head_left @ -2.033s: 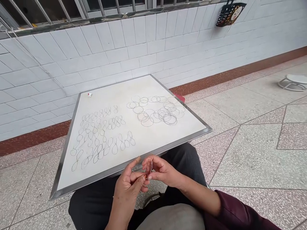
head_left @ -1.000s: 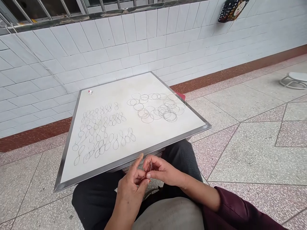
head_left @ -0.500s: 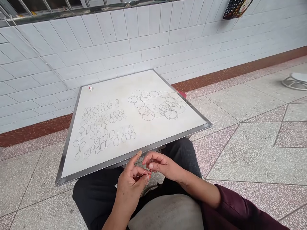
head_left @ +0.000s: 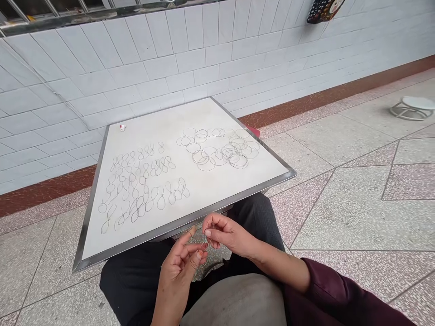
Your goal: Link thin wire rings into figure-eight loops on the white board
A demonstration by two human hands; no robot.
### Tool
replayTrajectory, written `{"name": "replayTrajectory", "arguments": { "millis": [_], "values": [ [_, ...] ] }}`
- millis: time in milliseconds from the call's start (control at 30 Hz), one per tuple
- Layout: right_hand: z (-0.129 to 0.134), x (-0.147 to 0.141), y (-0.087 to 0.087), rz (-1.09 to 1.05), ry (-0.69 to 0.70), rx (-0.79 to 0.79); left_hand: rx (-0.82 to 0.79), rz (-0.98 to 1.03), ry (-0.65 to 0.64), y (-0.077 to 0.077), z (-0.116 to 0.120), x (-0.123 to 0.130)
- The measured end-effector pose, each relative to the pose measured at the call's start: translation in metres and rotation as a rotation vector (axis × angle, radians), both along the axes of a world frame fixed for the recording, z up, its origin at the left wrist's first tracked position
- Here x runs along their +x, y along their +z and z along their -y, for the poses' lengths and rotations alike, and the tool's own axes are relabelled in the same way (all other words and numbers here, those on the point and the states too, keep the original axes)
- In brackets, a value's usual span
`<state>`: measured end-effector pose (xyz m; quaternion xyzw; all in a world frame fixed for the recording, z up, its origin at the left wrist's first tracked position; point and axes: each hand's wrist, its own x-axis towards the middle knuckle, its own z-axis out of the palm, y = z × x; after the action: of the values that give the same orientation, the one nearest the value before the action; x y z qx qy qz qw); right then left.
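My left hand (head_left: 181, 267) pinches one end of a thin wire loop (head_left: 211, 222) between thumb and fingers, just off the table's front edge. My right hand (head_left: 226, 235) has its thumb and fingers closed on the loop's other end, close beside the left fingertips. Where the wire runs between the fingers is hard to make out. On the white table (head_left: 204, 194), several figure-eight wire pieces (head_left: 161, 199) lie in rough rows on the left. Several round wire rings (head_left: 238, 160) overlap on the right half.
A small red and white object (head_left: 123, 127) sits at the table's back left corner. The table's far side is by a white tiled wall (head_left: 136, 68). Off to the right a round stool (head_left: 413, 107) stands on the floor, and a patterned bag (head_left: 324, 11) hangs above.
The view has shifted slightly, so the table appears a little further left. My left hand has moved slightly down and left, with its thumb farther from my right thumb.
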<state>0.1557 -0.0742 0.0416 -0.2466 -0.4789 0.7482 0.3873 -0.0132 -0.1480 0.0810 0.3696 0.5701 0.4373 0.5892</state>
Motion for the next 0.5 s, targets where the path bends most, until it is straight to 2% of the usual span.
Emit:
{"name": "replayTrajectory", "arguments": {
  "millis": [100,267,500],
  "values": [
    [0.0009,-0.001,0.0034,0.017,0.009,0.004,-0.008,-0.027,0.056,-0.0032,0.002,-0.0004],
    [0.0012,0.0002,0.0081,0.018,0.075,0.012,0.001,-0.068,0.048,-0.003,0.0009,0.0],
    [0.0009,-0.0047,0.0062,0.067,0.031,0.037,0.078,-0.211,0.036,-0.0026,-0.0006,0.0017]
  ]
}}
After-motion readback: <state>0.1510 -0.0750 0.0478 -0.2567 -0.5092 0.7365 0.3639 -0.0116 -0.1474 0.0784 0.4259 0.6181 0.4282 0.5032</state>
